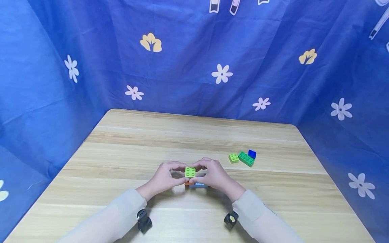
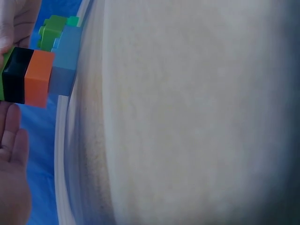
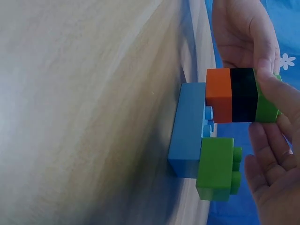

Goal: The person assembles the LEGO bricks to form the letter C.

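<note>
At the near middle of the table, a light green brick (image 1: 190, 172) tops a small stack. My left hand (image 1: 165, 177) pinches it from the left, while my right hand (image 1: 214, 175) pinches from the right. Under it come a black brick (image 3: 243, 95) and an orange brick (image 3: 219, 95), one on the other. The orange brick sits on one end of a longer light blue brick (image 3: 187, 129), which lies at the bottom. A second green brick (image 3: 214, 166) stands on the other end of the blue one; my right hand hides it in the head view.
Right of my hands lie a loose lime green brick (image 1: 233, 158), a longer dark green brick (image 1: 246, 159) and a small dark blue brick (image 1: 252, 154), close together. The wooden table (image 1: 146, 135) is enclosed at the back and sides by a blue patterned cloth (image 1: 188, 87).
</note>
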`<act>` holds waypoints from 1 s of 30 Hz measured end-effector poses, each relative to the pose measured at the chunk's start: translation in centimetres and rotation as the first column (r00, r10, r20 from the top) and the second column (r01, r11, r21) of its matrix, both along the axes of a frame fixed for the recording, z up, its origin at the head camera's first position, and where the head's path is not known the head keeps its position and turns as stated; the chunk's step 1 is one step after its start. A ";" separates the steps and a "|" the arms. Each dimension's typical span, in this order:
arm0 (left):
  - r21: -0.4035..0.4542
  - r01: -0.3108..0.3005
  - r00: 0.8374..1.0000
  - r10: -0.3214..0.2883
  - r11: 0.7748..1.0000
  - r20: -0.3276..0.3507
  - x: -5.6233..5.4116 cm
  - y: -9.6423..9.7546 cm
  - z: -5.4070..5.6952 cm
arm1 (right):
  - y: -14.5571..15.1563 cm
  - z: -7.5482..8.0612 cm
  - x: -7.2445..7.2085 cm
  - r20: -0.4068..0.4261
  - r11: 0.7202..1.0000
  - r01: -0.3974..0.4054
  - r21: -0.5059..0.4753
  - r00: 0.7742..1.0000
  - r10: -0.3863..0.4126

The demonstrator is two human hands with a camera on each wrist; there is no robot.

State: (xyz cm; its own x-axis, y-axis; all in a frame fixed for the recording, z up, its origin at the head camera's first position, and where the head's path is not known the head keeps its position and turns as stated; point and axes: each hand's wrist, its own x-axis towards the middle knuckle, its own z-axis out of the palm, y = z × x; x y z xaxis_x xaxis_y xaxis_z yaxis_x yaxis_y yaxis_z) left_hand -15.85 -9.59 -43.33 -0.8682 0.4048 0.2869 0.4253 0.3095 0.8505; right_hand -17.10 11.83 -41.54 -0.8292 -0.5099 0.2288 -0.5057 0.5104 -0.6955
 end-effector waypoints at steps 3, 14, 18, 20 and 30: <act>-0.005 0.004 1.000 -0.004 1.000 -0.005 -0.4 -0.2 -0.7 | 0.3 -0.4 -0.1 0.010 0.999 -0.027 -0.024 1.000 0.027; -0.022 -0.008 1.000 0.008 1.000 -0.009 -0.5 -0.2 -0.9 | 3.9 -1.3 -1.2 0.095 0.966 0.126 -0.228 0.990 -0.107; -0.011 -0.007 1.000 0.007 1.000 0.005 -0.5 -0.2 -0.9 | 5.8 -1.9 -1.8 0.101 0.938 0.265 -0.223 0.963 -0.249; -0.004 -0.007 1.000 0.007 1.000 0.005 -0.5 -0.2 -1.0 | 6.8 -2.2 -2.1 0.097 0.924 0.326 -0.201 0.945 -0.312; -0.004 -0.009 1.000 0.009 1.000 0.022 -0.6 -0.2 -1.1 | 9.8 -3.1 -2.6 0.027 0.813 0.578 -0.075 0.816 -0.578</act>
